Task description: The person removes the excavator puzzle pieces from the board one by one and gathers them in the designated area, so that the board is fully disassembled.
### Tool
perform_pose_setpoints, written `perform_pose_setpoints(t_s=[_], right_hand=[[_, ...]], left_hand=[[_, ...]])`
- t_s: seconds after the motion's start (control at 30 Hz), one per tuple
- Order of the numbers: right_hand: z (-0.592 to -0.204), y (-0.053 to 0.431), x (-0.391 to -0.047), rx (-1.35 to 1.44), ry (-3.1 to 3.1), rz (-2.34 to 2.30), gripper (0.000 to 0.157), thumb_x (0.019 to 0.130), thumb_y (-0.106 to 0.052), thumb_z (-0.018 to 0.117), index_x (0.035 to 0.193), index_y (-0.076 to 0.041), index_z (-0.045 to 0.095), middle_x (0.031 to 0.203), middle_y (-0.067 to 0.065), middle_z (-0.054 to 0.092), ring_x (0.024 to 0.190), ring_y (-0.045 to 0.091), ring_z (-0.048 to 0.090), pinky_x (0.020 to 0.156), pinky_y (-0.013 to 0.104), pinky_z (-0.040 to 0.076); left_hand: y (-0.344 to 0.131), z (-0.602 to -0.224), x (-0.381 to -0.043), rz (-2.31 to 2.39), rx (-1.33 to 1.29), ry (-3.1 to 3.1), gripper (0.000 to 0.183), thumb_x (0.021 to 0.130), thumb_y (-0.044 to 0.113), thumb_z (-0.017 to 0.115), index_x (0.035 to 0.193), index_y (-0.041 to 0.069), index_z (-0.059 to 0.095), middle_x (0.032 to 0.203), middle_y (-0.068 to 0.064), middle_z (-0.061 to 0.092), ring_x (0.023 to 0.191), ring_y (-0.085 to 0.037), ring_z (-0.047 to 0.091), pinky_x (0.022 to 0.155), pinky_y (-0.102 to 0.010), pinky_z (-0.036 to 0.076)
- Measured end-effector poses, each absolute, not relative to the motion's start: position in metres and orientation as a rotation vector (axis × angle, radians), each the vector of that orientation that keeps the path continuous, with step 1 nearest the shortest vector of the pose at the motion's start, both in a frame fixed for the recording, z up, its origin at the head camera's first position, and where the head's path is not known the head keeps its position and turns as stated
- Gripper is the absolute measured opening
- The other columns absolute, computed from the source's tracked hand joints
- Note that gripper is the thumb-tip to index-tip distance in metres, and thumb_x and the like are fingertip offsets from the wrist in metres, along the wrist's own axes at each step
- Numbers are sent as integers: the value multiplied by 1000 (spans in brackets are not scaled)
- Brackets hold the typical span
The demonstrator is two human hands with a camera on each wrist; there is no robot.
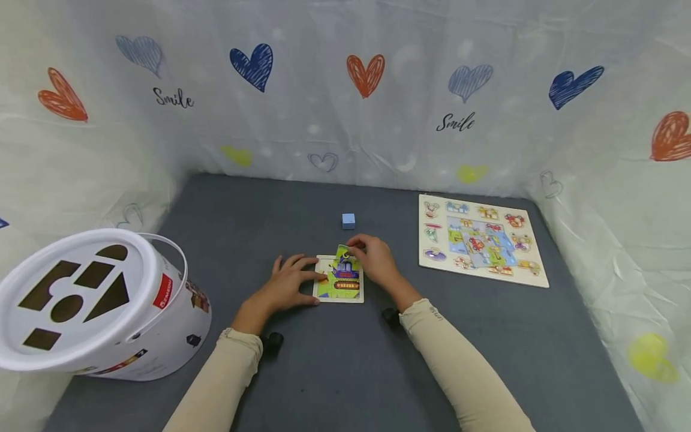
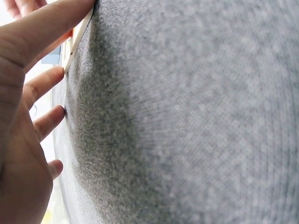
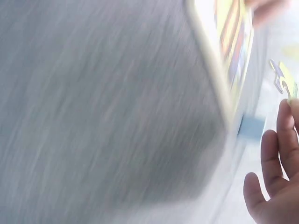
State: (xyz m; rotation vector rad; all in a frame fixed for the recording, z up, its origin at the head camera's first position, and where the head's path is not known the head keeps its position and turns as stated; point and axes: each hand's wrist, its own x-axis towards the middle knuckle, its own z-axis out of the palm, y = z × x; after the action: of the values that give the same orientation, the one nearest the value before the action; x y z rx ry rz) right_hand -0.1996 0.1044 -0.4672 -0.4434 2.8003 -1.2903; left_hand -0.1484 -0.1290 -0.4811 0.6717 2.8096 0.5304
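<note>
A small jigsaw puzzle (image 1: 338,290) in a pale wooden frame lies on the dark table, showing a blue-and-red tracked vehicle on green. My left hand (image 1: 287,284) rests at its left side, fingers spread, with the thumb near the lower left corner and a fingertip reaching over the picture. In the left wrist view the thumb and fingers (image 2: 44,86) touch the frame's edge. My right hand (image 1: 376,261) pinches a green puzzle piece (image 1: 342,251) above the upper part of the frame. That puzzle piece (image 3: 287,77) appears raised between thumb and forefinger in the right wrist view, which is blurred.
Behind the puzzle sits a small blue block (image 1: 348,221). At the right lies a larger wooden picture board (image 1: 432,260) with several vehicle and animal shapes. A white bucket (image 1: 178,324) with a shape-sorter lid stands at the left. Heart-printed sheeting (image 1: 324,132) encloses the table.
</note>
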Motion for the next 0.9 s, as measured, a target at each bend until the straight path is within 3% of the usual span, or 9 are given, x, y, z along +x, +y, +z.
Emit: perform_pose_setpoints(t_s=[0.47,0.9], right_hand=[[-478,149,-209,-322,2783,-1096,17,97,-16,61,106,-6,72,103,9,71,91,23,64,81,41,51],[-484,156,-204,-258,2918,-897,16,96,-20,62,104,-12,73,102,5,72,96,26,64,88,49,43]], left_hand=[[-138,-478,-147,525,654,2830,57,79,46,78,131,28,64,152,-5,39,144,-37,23,109,-71,5],[-129,-483,-150,532,698,2824,56,79,46,77,131,29,63,153,-5,38,143,-37,23,108,-72,6]])
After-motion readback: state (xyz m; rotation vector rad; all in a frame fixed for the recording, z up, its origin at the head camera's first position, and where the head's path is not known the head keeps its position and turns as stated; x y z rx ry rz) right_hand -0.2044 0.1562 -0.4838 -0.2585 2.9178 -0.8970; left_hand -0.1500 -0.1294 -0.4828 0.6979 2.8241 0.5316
